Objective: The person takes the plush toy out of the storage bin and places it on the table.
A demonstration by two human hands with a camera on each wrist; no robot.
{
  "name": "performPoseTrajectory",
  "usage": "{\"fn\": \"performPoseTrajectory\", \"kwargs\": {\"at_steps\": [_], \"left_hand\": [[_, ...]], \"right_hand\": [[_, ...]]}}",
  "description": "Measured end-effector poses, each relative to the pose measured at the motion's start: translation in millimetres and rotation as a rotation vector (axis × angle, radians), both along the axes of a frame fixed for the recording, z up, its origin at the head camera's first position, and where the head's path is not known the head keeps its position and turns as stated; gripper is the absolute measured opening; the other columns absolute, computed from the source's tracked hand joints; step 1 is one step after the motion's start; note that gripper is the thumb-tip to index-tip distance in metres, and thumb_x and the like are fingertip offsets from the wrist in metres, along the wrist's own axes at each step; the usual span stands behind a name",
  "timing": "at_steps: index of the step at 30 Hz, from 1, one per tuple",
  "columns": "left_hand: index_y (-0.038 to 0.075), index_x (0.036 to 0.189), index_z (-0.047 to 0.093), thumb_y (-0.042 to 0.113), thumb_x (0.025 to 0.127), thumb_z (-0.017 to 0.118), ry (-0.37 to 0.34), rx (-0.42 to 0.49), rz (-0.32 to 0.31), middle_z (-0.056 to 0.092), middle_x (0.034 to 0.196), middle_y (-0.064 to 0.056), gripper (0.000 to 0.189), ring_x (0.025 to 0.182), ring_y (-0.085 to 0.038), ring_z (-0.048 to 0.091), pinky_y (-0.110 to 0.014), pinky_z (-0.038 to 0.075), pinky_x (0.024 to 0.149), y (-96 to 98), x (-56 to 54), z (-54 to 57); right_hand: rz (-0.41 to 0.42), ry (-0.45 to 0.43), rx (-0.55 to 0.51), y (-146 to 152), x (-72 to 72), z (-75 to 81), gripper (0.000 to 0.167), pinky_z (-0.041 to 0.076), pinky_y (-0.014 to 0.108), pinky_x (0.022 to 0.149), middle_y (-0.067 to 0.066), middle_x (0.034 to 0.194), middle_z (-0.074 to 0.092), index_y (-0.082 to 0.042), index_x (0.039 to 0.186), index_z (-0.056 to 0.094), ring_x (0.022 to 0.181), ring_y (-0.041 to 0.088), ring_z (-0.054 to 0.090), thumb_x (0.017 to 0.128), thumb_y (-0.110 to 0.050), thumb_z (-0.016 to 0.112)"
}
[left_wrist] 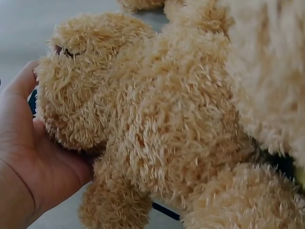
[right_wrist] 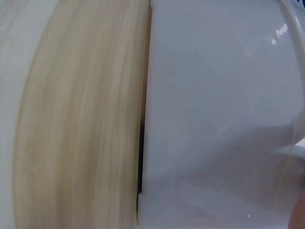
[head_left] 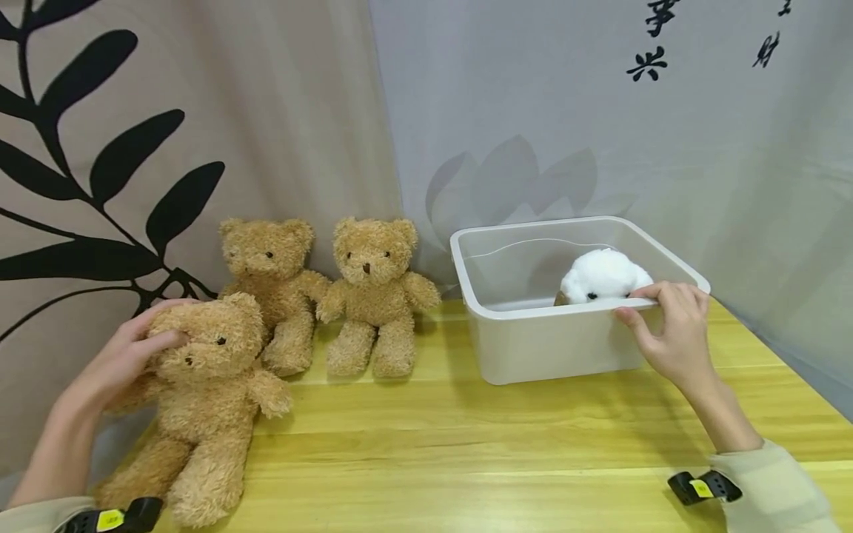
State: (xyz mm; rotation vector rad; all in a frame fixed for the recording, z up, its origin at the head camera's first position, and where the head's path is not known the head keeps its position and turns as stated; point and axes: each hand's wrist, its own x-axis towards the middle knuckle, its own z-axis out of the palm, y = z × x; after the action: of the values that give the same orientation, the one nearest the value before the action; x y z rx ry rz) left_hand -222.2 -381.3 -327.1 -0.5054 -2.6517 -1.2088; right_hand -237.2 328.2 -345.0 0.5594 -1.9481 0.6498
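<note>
My left hand [head_left: 126,352] grips the head of a curly tan teddy bear [head_left: 206,414] at the front left, thumb across its face. In the left wrist view the same bear [left_wrist: 167,109] fills most of the picture, with the palm behind its head. My right hand [head_left: 676,337] pinches the front rim of a light grey plastic bin [head_left: 546,348] near its right corner. Inside the bin, a white plush toy [head_left: 603,274] shows its head above the front rim; its lower part is hidden. The right wrist view shows mostly the bin's smooth wall [right_wrist: 219,105].
Two more tan teddy bears, one at the left [head_left: 269,289] and one beside it [head_left: 373,296], sit upright against the curtain [head_left: 300,111] behind the wooden table [head_left: 453,451]. The table's right edge slants away beyond the bin.
</note>
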Motion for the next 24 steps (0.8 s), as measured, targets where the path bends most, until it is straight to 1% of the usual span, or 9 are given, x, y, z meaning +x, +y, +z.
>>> {"fn": "performPoseTrajectory", "kwargs": {"at_steps": [6, 10, 14, 15, 16, 18, 20, 22, 24], "left_hand": [[0.032, 0.156, 0.028, 0.019, 0.107, 0.048, -0.09, -0.017, 0.061, 0.041, 0.136, 0.011, 0.055, 0.104, 0.009, 0.049, -0.025, 0.046, 0.077, -0.5, 2.2, -2.0], [0.025, 0.158, 0.019, 0.029, 0.106, 0.053, -0.137, -0.036, 0.11, 0.033, 0.145, -0.008, 0.063, 0.115, -0.013, 0.05, -0.04, 0.047, 0.083, 6.7, 2.5, 0.0], [0.019, 0.162, -0.006, 0.037, 0.104, 0.053, -0.208, -0.001, 0.122, -0.005, 0.163, -0.026, 0.085, 0.144, -0.053, 0.014, -0.074, 0.031, 0.099, 12.2, 1.0, -0.9], [0.018, 0.161, -0.015, 0.039, 0.104, 0.051, -0.231, 0.02, 0.117, -0.018, 0.164, -0.023, 0.089, 0.145, -0.056, -0.003, -0.081, 0.02, 0.1, 12.4, 0.8, -2.2], [0.017, 0.16, -0.019, 0.039, 0.105, 0.05, -0.251, 0.049, 0.106, -0.017, 0.164, -0.022, 0.09, 0.144, -0.057, -0.009, -0.083, 0.013, 0.099, 12.2, 0.5, -3.8], [0.016, 0.158, -0.022, 0.038, 0.107, 0.045, -0.282, 0.099, 0.089, 0.004, 0.166, -0.018, 0.087, 0.147, -0.052, -0.005, -0.078, 0.014, 0.107, 10.6, -0.6, -9.2], [0.016, 0.157, -0.022, 0.036, 0.109, 0.041, -0.313, 0.161, 0.072, 0.017, 0.163, -0.018, 0.082, 0.148, -0.044, 0.008, -0.06, 0.033, 0.108, 8.4, -1.6, -14.9], [0.017, 0.157, -0.015, 0.034, 0.11, 0.04, -0.333, 0.219, 0.062, 0.03, 0.157, -0.018, 0.074, 0.138, -0.031, 0.035, -0.04, 0.048, 0.093, 5.5, -3.4, -20.3], [0.021, 0.157, -0.016, 0.033, 0.109, 0.041, -0.35, 0.291, 0.063, 0.023, 0.158, -0.022, 0.075, 0.127, -0.014, 0.046, -0.032, 0.052, 0.081, 2.1, -4.1, -24.7]], "right_hand": [[0.0, 0.005, 0.002, -0.2, -1.3, -0.9, 0.079, 0.019, 0.033, 0.101, 0.019, 0.084, 0.058, 0.009, 0.092, 0.059, 0.086, 0.037, 0.045, 0.092, -0.069, 0.055], [0.005, 0.01, -0.004, -0.5, -2.5, -1.9, 0.079, 0.019, 0.034, 0.101, 0.019, 0.083, 0.058, 0.009, 0.092, 0.059, 0.086, 0.038, 0.045, 0.091, -0.069, 0.055], [0.005, 0.017, -0.012, 0.1, -2.5, -3.0, 0.079, 0.019, 0.035, 0.101, 0.02, 0.082, 0.058, 0.009, 0.092, 0.059, 0.085, 0.038, 0.045, 0.091, -0.069, 0.055], [0.005, 0.02, -0.013, 0.2, -2.5, -3.2, 0.079, 0.019, 0.035, 0.101, 0.02, 0.082, 0.059, 0.009, 0.092, 0.06, 0.085, 0.038, 0.046, 0.091, -0.069, 0.055], [0.003, 0.023, -0.014, 0.3, -2.5, -3.3, 0.079, 0.019, 0.035, 0.101, 0.02, 0.082, 0.059, 0.009, 0.092, 0.06, 0.085, 0.038, 0.046, 0.091, -0.069, 0.055], [0.002, 0.027, -0.016, 0.3, -2.6, -3.4, 0.079, 0.019, 0.036, 0.101, 0.02, 0.082, 0.059, 0.009, 0.092, 0.06, 0.085, 0.039, 0.046, 0.091, -0.07, 0.055], [0.003, 0.03, -0.016, -0.1, -2.7, -3.3, 0.079, 0.019, 0.036, 0.101, 0.02, 0.082, 0.059, 0.009, 0.092, 0.06, 0.085, 0.039, 0.046, 0.091, -0.07, 0.055], [0.003, 0.03, -0.016, -0.6, -2.6, -3.1, 0.079, 0.019, 0.036, 0.101, 0.02, 0.082, 0.059, 0.009, 0.092, 0.06, 0.085, 0.039, 0.046, 0.091, -0.07, 0.055], [0.002, 0.029, -0.016, -1.0, -2.6, -3.0, 0.079, 0.019, 0.036, 0.101, 0.02, 0.082, 0.059, 0.009, 0.092, 0.06, 0.085, 0.039, 0.046, 0.091, -0.069, 0.055]]}}
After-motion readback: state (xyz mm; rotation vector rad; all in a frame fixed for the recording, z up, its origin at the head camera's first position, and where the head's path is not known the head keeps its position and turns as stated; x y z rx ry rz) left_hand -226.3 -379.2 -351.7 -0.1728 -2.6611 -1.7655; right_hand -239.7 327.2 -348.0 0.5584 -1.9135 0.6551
